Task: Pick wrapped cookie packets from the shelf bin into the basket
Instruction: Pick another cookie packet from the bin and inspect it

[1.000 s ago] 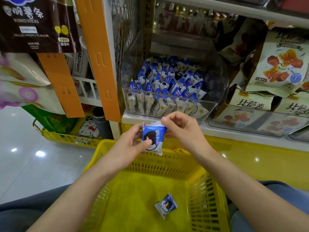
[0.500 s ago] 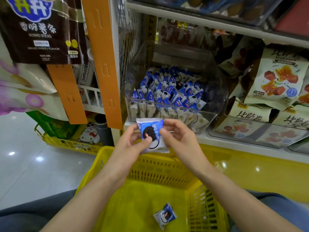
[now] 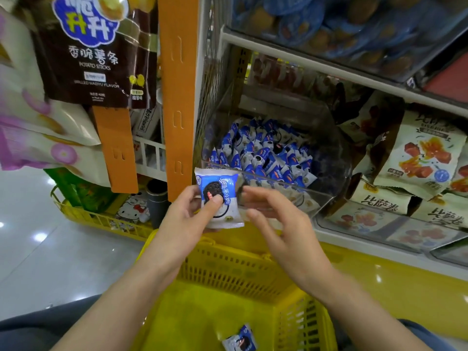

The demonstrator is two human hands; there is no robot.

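Your left hand (image 3: 184,219) pinches the cookie packet (image 3: 220,198) between thumb and fingers, above the basket (image 3: 228,269) far rim. Your right hand (image 3: 283,229) is beside it, fingers spread and empty. Lower the packet inside the basket before you release it.

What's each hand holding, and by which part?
The left hand pinches a cookie packet by its lower left side, thumb in front. The right hand holds nothing.

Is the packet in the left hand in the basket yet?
Out. The left hand holds the packet up above the basket rim.
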